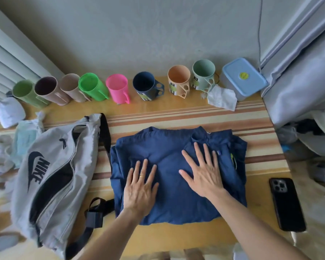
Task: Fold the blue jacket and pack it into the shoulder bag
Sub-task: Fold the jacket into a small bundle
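Observation:
The blue jacket [167, 147] lies folded into a rough rectangle in the middle of the striped table. My left hand [141, 188] rests flat on its near left part, fingers spread. My right hand [203, 171] presses flat on its right half, fingers apart, just below the collar. Neither hand grips the cloth. The grey shoulder bag [53, 166] with a dark logo lies to the left of the jacket, its zipper open and its black strap [96, 209] trailing beside and under the jacket's left edge.
Several coloured cups [116, 89] line the table's far edge. A blue-lidded box [242, 77] and a crumpled tissue [221, 98] sit at the far right. A black phone [286, 203] lies at the right edge. Plastic bags [24, 136] pile up at the left.

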Demonstrator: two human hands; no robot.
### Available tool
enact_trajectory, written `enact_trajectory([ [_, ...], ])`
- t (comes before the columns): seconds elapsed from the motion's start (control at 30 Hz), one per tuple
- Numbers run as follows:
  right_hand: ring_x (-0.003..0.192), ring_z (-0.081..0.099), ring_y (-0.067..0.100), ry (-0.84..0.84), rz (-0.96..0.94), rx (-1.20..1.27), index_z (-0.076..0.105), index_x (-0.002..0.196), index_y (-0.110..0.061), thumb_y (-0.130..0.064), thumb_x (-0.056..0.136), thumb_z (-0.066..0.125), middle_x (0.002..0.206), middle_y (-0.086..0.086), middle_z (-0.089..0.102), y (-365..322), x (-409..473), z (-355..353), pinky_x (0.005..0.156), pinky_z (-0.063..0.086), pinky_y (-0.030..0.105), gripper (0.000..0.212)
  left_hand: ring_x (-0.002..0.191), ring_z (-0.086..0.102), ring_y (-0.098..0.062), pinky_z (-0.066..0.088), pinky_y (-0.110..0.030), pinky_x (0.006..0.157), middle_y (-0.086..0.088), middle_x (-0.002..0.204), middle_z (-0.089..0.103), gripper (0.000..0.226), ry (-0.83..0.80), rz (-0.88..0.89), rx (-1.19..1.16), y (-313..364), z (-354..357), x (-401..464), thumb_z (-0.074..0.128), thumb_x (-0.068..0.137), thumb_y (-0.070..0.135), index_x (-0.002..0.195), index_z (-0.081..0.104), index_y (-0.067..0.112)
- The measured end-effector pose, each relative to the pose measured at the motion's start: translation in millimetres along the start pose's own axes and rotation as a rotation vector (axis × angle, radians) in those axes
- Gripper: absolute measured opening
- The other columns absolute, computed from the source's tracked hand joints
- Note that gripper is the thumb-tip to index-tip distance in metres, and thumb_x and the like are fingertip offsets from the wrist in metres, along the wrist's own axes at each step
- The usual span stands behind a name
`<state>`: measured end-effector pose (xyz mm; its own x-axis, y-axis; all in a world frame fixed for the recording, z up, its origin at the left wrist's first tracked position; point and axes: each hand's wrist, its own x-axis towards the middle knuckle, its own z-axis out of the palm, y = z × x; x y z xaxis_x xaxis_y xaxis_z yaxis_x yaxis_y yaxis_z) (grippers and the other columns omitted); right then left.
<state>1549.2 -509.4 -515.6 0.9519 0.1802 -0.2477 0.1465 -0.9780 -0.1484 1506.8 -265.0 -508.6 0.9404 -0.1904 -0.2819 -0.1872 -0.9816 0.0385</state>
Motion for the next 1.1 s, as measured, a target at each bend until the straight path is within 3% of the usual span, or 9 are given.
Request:
enact_trajectory([
  [0.2,0.155,0.013,0.042,0.082,0.015,0.027,0.03,0.158,-0.024,-0.053,0.098,0.042,0.169,0.018,0.014,-24.0,-6.8,-1.2,0.122,0.02,0.057,0.067,0.143,0.041,-0.03,0.034,-0.047,0.117,-0.013,0.154,0.045,0.054,0.191,-0.267,-0.271,13.7,-17.3,-56.7,0.05,0.098,0.038,0.146,0.049,0.014],
  [0.3,0.141,0.041,0.041,0.212,-0.089,0.105,0.049,0.147,-0.019,-0.045,0.101,0.045,0.157,0.018,0.042,-54.5,-43.7,-9.8,0.111,0.041,0.05,0.053,0.124,0.052,-0.03,0.045,-0.044,0.104,-0.01,0.136,0.057,0.055,0.315,-0.535,-0.51,22.0,-18.3,-101.9,0.056,0.09,0.041,0.135,0.053,0.009],
  [0.47,0.109,0.057,0.034,0.096,-0.064,0.055,0.058,0.137,-0.02,-0.039,0.094,0.057,0.137,0.013,0.058,-63.2,-42.0,10.8,0.086,0.053,0.044,0.047,0.127,0.049,-0.036,0.041,-0.045,0.103,-0.019,0.136,0.054,0.086,-0.068,-1.223,-0.948,20.2,-8.6,-102.8,0.073,0.077,0.059,0.137,0.046,0.003],
  [0.53,0.104,0.057,0.032,0.009,-0.055,0.046,0.06,0.134,-0.021,-0.038,0.089,0.065,0.136,0.01,0.058,-59.7,-34.5,13.7,0.081,0.054,0.041,0.048,0.109,0.06,-0.03,0.05,-0.042,0.092,-0.012,0.118,0.064,0.069,-0.076,-1.272,-1.173,15.7,-11.9,-87.9,0.078,0.071,0.06,0.114,0.062,0.008],
  [0.67,0.11,0.051,0.031,-0.092,-0.057,0.15,0.056,0.137,-0.023,-0.038,0.093,0.06,0.139,0.007,0.05,-57.0,-27.3,1.1,0.081,0.055,0.041,0.046,0.099,0.069,-0.029,0.054,-0.039,0.077,-0.004,0.095,0.074,0.009,0.147,-1.047,-1.429,22.0,-43.4,-61.1,0.076,0.083,0.026,0.089,0.072,0.019],
  [0.77,0.122,0.043,0.029,-0.191,-0.013,0.329,0.052,0.142,-0.026,-0.042,0.099,0.048,0.142,0.001,0.043,-49.1,-18.5,-3.8,0.096,0.05,0.04,0.046,0.109,0.065,-0.012,0.054,-0.032,0.083,0.01,0.119,0.066,0.016,0.271,-0.586,-1.412,39.6,-85.7,-48.4,0.071,0.085,0.017,0.093,0.074,0.031],
  [0.9,0.109,0.065,0.021,-0.397,0.478,1.42,0.065,0.13,-0.015,-0.035,0.103,0.045,0.117,0.003,0.071,-27.1,-14.9,-56.0,0.097,0.051,0.04,0.039,0.144,0.04,-0.004,0.04,-0.014,0.103,0.021,0.115,0.062,0.012,0.282,0.166,-1.036,80.6,-116.8,-27.0,0.073,0.078,0.004,0.082,0.066,0.012],
  [1.0,0.081,0.067,0.017,-0.227,0.788,1.927,0.05,0.135,-0.007,-0.02,0.106,0.043,0.109,0.009,0.063,31.5,-38.6,-78.7,0.072,0.053,0.032,0.033,0.153,0.024,-0.018,0.033,-0.044,0.118,0.001,0.155,0.045,0.015,0.135,0.548,-0.789,128.4,-105.7,-9.1,0.071,0.072,0.019,0.075,0.058,0.012],
  [1.1,0.107,0.065,0.022,0.115,0.989,1.888,0.059,0.129,-0.016,-0.056,0.089,0.062,0.132,0.01,0.061,86.8,-65.9,-84.3,0.096,0.05,0.038,0.057,0.157,0.007,-0.019,0.015,-0.053,0.124,0.003,0.17,0.013,0.045,-0.119,0.587,-0.478,167.7,-80.2,5.7,0.065,0.081,0.055,0.11,0.062,0.021],
])
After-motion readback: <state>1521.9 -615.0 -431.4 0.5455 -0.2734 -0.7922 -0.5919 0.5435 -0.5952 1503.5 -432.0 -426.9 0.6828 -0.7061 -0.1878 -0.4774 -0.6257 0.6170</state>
